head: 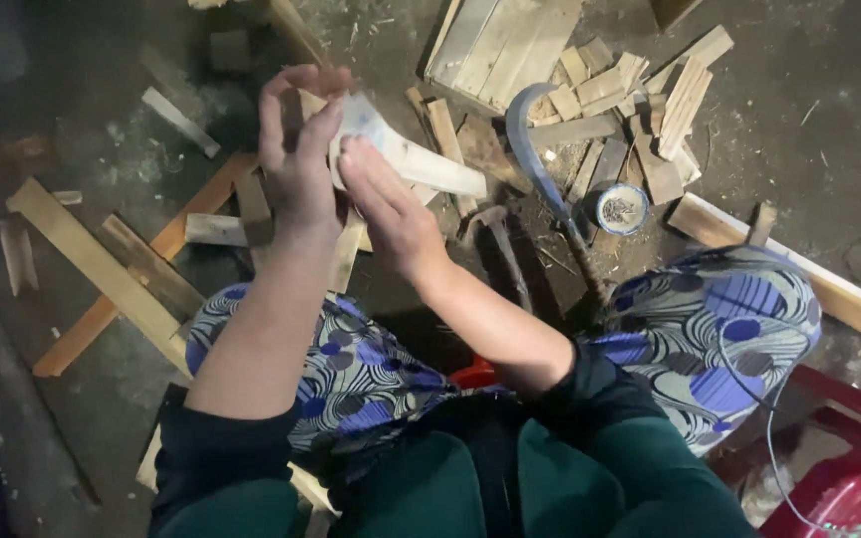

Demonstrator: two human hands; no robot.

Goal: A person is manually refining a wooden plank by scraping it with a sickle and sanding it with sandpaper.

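Patterned fabric lap (371, 379), both hands (351, 179) grasping pale flat wood strip (421, 164), curved metal sickle (540, 169) on floor

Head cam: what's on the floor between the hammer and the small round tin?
In the head view, a curved sickle lies between the hammer and the small round tin, its handle running back toward the person's knee.

Dark, dusty floor (102, 139) is carrying all items. Long wooden slats (102, 264) are lying left of the grip. Pile of short wood offcuts (640, 90) is sitting to its right, beside a flat board (500, 40). Curved sickle (540, 159), hammer (500, 244) and small round tin (620, 207) are lying just right of and below the grip.
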